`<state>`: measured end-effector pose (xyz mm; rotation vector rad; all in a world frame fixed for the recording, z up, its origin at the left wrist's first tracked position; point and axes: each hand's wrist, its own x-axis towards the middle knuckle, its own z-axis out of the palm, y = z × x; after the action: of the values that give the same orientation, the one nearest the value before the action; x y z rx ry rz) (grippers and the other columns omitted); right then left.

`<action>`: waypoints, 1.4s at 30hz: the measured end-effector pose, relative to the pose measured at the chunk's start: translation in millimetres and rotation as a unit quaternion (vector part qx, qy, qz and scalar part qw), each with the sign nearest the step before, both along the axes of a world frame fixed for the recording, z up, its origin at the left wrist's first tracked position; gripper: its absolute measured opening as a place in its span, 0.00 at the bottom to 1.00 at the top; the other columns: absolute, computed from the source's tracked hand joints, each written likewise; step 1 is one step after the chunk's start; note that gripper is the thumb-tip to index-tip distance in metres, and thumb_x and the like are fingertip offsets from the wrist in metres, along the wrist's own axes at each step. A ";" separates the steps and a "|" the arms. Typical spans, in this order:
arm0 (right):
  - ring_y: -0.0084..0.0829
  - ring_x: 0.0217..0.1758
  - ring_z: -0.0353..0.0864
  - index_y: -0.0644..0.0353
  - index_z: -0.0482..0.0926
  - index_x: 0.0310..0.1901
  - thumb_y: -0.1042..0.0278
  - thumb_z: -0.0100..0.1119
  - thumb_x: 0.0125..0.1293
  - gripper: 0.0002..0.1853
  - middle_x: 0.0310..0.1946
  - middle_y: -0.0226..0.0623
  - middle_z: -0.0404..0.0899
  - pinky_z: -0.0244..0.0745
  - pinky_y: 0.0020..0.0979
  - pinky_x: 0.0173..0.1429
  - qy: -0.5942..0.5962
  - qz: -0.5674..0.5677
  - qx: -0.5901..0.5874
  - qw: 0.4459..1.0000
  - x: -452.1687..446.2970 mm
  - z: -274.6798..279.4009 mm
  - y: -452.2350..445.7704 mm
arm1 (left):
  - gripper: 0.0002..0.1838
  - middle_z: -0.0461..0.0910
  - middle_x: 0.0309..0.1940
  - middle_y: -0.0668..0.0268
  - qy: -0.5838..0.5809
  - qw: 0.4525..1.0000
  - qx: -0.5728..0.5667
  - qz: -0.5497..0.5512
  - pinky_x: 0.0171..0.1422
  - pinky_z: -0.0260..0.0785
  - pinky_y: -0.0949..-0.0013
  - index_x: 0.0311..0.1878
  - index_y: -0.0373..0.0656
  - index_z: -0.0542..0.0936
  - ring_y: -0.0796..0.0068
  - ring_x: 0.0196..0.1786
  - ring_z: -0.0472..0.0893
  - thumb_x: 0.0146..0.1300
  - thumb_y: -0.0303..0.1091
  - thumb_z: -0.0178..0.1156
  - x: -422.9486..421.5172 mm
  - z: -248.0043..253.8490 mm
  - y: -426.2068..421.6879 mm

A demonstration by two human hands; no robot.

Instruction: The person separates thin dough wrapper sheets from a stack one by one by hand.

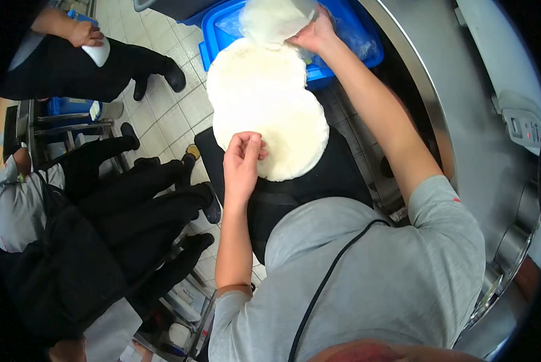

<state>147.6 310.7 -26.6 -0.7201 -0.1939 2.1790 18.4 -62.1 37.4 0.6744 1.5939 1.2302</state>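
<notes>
Two pale, flat rounds of dough (pixel 282 130) overlap in front of my body, above the black apron. Over the lower round is my left hand (pixel 244 154), its fingers curled and pressed together; whether anything is between them I cannot make out. At the top, my right hand (pixel 315 31) grips the edge of a thin whitish translucent sheet (pixel 276 19). That sheet hangs over the blue bin and meets the upper end of the dough. What supports the dough from below is hidden.
A blue bin (pixel 376 54) with clear plastic inside stands ahead. A metal counter (pixel 427 78) curves along the right. Several people in dark clothing are at the left, one holding a white object (pixel 98 53). Shelving (pixel 71 125) stands behind them on the tiled floor.
</notes>
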 end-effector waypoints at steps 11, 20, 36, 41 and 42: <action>0.44 0.64 0.85 0.68 0.76 0.74 0.56 0.67 0.76 0.32 0.65 0.53 0.84 0.81 0.43 0.67 -0.503 -0.113 0.277 0.811 7.2 -11.3 -118.3 | 0.15 0.88 0.40 0.67 0.100 0.995 0.002 0.005 0.53 0.76 0.70 0.52 0.34 0.85 0.79 0.42 0.83 0.87 0.39 0.64 -4.9 0.5 17.9; 0.55 0.63 0.79 0.63 0.90 0.58 0.64 0.72 0.72 0.17 0.55 0.52 0.85 0.77 0.49 0.72 -0.582 0.009 0.639 0.504 11.4 -0.2 -184.3 | 0.16 0.87 0.60 0.47 0.508 0.852 0.125 -0.029 0.67 0.76 0.47 0.59 0.37 0.86 0.44 0.59 0.83 0.72 0.31 0.70 -27.8 -38.1 99.4; 0.50 0.43 0.85 0.60 0.85 0.38 0.57 0.70 0.77 0.14 0.37 0.43 0.85 0.80 0.49 0.51 -0.521 0.033 0.720 0.457 4.1 -3.9 -138.8 | 0.14 0.89 0.48 0.57 0.430 0.887 0.140 -0.098 0.47 0.80 0.62 0.60 0.39 0.88 0.64 0.40 0.85 0.74 0.29 0.71 -13.2 -13.8 44.8; 0.53 0.40 0.85 0.62 0.80 0.37 0.48 0.70 0.77 0.22 0.35 0.47 0.84 0.79 0.51 0.47 -0.527 0.122 0.706 0.457 -1.2 -0.1 -137.3 | 0.13 0.91 0.45 0.60 0.390 0.894 0.112 -0.190 0.45 0.79 0.65 0.60 0.38 0.87 0.71 0.39 0.84 0.76 0.29 0.70 -5.1 11.8 3.5; 0.53 0.40 0.85 0.62 0.80 0.37 0.48 0.70 0.77 0.22 0.35 0.47 0.84 0.79 0.51 0.47 -0.526 0.118 0.706 0.458 -0.4 -2.6 -138.8 | 0.13 0.91 0.44 0.61 0.370 0.906 0.086 -0.187 0.44 0.79 0.65 0.60 0.37 0.87 0.72 0.39 0.83 0.77 0.29 0.69 -5.9 11.5 -1.9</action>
<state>147.1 171.9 -29.2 -0.7889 -2.4385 0.6527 12.6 -64.0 48.9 1.6236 1.8297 0.8651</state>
